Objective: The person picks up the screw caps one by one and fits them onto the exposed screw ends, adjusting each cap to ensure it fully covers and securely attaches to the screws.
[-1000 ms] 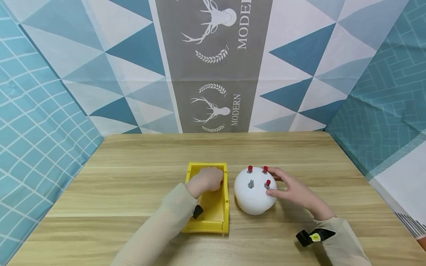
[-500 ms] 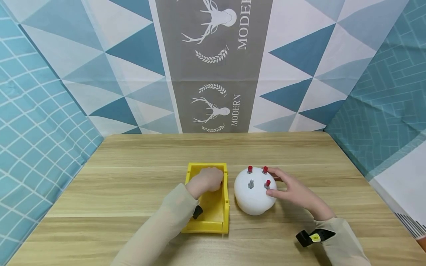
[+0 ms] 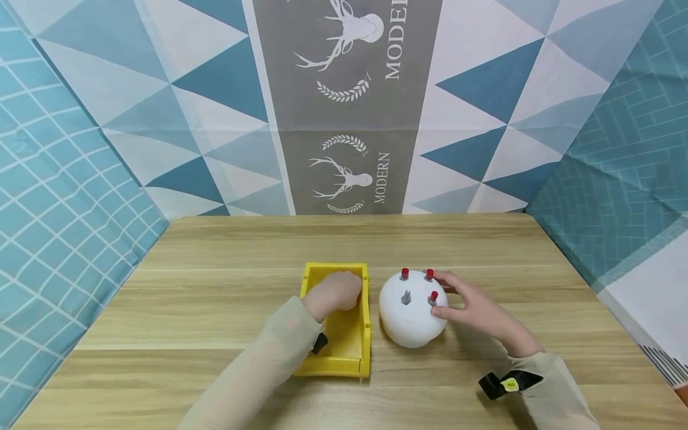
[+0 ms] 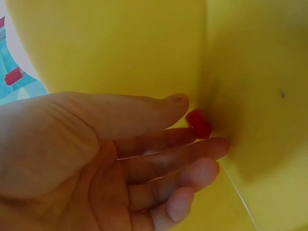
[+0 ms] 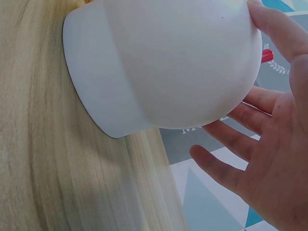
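A white rounded stand [image 3: 411,322] with metal threaded studs on top sits on the table. Red caps [image 3: 405,273] cover three studs; the near-left stud [image 3: 406,297] is bare metal. My right hand [image 3: 473,304] holds the stand's right side, thumb in front and fingers round the back, as the right wrist view [image 5: 284,125] also shows. My left hand [image 3: 335,292] is inside a yellow bin [image 3: 333,367]. In the left wrist view, my left hand [image 4: 120,159] has a small red cap [image 4: 198,124] between the thumb and index fingertips, near the bin's inner corner. The index fingertip is partly hidden.
The bin stands just left of the white stand on a wood-grain table [image 3: 226,286]. A patterned cloth backdrop [image 3: 344,107] rises behind the table's far edge, with blue tiled cloth [image 3: 48,209] on the left. Black wrist cameras [image 3: 500,385] are strapped to the forearms.
The head view has shifted very slightly. Both hands, the bin and the white stand keep their places.
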The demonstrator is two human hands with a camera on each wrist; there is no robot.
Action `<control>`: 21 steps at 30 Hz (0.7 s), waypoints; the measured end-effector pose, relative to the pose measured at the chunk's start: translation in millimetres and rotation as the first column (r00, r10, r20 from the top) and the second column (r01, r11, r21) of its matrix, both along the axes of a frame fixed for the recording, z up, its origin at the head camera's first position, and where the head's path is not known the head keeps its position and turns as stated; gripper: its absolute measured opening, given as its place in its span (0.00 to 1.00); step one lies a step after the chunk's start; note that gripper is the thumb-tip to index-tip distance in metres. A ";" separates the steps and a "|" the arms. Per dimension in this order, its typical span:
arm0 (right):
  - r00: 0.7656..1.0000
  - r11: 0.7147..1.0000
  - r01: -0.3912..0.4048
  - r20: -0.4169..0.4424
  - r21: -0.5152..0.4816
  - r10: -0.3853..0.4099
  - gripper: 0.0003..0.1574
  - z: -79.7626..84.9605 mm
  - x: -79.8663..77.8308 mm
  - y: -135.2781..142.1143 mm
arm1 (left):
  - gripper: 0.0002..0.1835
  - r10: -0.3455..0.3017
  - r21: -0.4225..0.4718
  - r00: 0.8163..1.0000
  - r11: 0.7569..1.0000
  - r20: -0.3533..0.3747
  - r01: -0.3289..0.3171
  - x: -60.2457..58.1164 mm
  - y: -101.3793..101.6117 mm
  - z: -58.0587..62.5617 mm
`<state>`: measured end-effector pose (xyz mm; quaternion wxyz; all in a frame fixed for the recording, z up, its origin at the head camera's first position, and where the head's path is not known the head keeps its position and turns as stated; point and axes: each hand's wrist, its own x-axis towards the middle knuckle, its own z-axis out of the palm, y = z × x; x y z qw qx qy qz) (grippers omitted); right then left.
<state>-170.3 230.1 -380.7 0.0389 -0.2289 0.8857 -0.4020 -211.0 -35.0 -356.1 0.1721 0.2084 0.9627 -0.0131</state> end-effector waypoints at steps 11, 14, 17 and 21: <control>1.000 1.000 0.003 0.008 -0.008 -0.003 0.39 0.7 0.1 0.5 | 0.10 0.002 0.036 1.000 0.999 0.008 -0.002 -0.1 3.8 -1.2; 1.000 1.000 0.000 0.006 -0.013 0.000 0.39 1.2 0.0 0.3 | 0.10 0.001 0.041 1.000 0.999 0.009 -0.001 -0.1 3.8 -0.2; 1.000 1.000 0.003 0.011 -0.008 -0.003 0.39 0.7 -0.2 0.0 | 0.10 -0.007 0.041 1.000 0.999 0.008 0.006 0.2 3.3 0.3; 1.000 1.000 0.006 0.018 -0.008 -0.006 0.39 -0.3 -0.1 0.0 | 0.10 -0.016 0.043 1.000 0.999 0.007 0.015 0.9 2.8 0.4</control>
